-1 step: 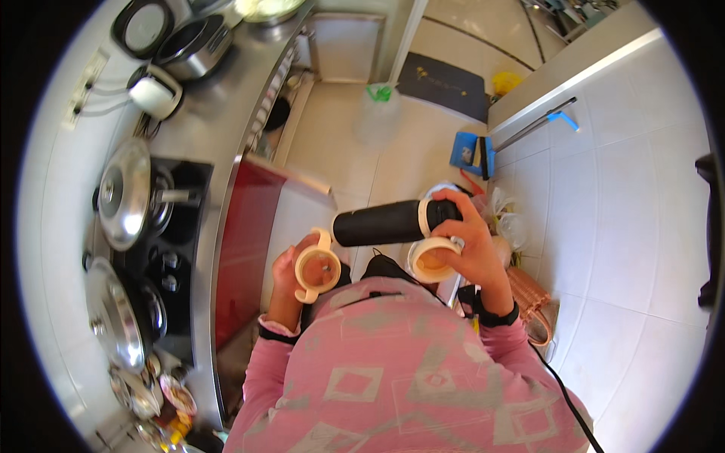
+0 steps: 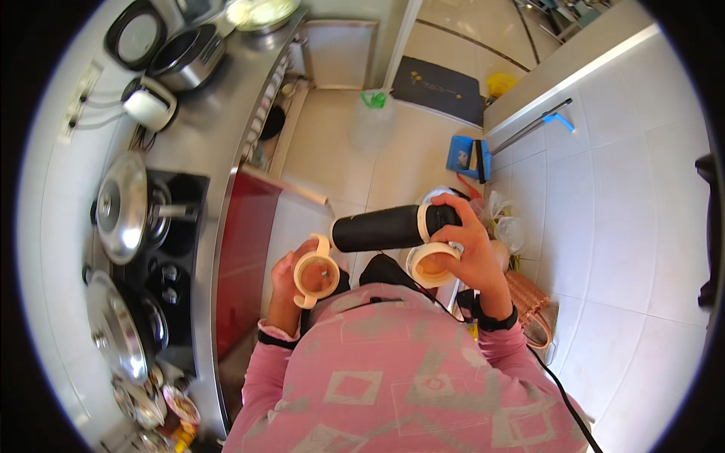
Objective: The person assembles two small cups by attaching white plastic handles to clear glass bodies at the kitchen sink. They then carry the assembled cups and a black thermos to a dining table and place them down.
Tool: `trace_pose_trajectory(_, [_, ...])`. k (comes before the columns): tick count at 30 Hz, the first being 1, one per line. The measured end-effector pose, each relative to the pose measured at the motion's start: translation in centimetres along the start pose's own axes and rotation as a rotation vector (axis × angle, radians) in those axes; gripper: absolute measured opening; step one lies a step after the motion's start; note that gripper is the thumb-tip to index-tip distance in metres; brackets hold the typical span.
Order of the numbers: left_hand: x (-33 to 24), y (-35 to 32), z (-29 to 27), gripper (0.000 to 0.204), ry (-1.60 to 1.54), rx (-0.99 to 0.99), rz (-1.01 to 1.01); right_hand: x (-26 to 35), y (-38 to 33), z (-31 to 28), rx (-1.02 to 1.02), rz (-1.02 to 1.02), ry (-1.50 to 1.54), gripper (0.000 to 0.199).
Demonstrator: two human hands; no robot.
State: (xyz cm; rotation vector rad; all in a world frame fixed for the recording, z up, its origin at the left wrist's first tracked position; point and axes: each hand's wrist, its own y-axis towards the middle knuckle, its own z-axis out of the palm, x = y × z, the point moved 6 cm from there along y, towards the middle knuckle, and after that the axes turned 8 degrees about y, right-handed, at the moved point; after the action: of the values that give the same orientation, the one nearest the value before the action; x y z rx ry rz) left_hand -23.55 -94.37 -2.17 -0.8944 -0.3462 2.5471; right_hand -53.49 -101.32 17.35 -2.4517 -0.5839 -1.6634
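A cream plastic handled cup (image 2: 316, 273) is grasped by the left hand (image 2: 285, 278). A black cylindrical flask (image 2: 385, 229) and a second cream cup (image 2: 430, 266), beneath the fingers, are clenched by the right hand (image 2: 472, 253).

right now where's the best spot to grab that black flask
Grip the black flask around its bare mid-body, coming from the left. It lies level, and the right hand already covers its right-hand end, while the left hand holds the cream cup.

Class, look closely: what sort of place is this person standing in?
Most likely a home kitchen: a gas hob carrying lidded steel pans, a rice cooker on the steel counter, and a tiled floor.
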Motion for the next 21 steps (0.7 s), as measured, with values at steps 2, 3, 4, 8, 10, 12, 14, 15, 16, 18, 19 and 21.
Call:
trace_pose_trajectory(2, [-1.0, 3.1, 1.1, 0.080, 0.001, 0.070, -0.052, -0.5, 1.9, -1.6, -0.038, 0.025, 0.056, 0.021])
trace_pose_trajectory(3, [-1.2, 4.6, 1.3, 0.080, -0.008, 0.028, -0.085, -0.9, 2.9, -2.5, -0.061, 0.027, 0.076, 0.021])
trace_pose_trajectory(4, [-1.4, 6.0, 1.6, 0.078, -0.021, 0.041, -0.116, -1.4, 3.7, -3.3, -0.071, 0.036, 0.049, 0.021])
trace_pose_trajectory(8, [-1.8, 11.4, 4.0, 0.064, -0.232, 0.227, -0.220, -4.6, 6.8, -6.6, -0.078, 0.070, 0.015, 0.022])
trace_pose_trajectory(10, [-1.7, 15.0, 5.2, 0.065, -0.229, 0.227, -0.221, -7.0, 9.2, -9.2, -0.068, 0.085, 0.049, 0.023])
trace_pose_trajectory(12, [-1.5, 18.9, 6.5, 0.073, -0.089, 0.152, -0.214, -9.2, 11.8, -12.0, -0.065, 0.100, 0.057, 0.021])
trace_pose_trajectory(14, [-1.6, 23.1, 8.1, 0.082, 0.044, 0.025, -0.205, -11.0, 15.0, -15.0, -0.052, 0.081, 0.054, 0.022])
trace_pose_trajectory(15, [-1.7, 25.0, 9.5, 0.083, 0.059, 0.040, -0.220, -11.7, 16.2, -16.6, -0.058, 0.081, 0.041, 0.021])
trace_pose_trajectory(16, [-1.8, 26.8, 10.9, 0.084, 0.071, 0.060, -0.234, -12.2, 17.5, -18.2, -0.065, 0.081, 0.025, 0.021])
trace_pose_trajectory(18, [-2.0, 31.2, 13.4, 0.086, 0.113, 0.065, -0.233, -13.2, 20.0, -21.9, -0.078, 0.045, -0.029, 0.020])
trace_pose_trajectory(19, [-1.9, 33.0, 14.8, 0.085, 0.055, 0.095, -0.285, -13.8, 21.1, -23.7, -0.094, 0.073, -0.007, 0.020])
trace_pose_trajectory(21, [-2.5, 36.9, 16.9, 0.082, 0.044, 0.112, -0.254, -15.1, 23.5, -26.6, -0.110, 0.126, -0.011, 0.020])
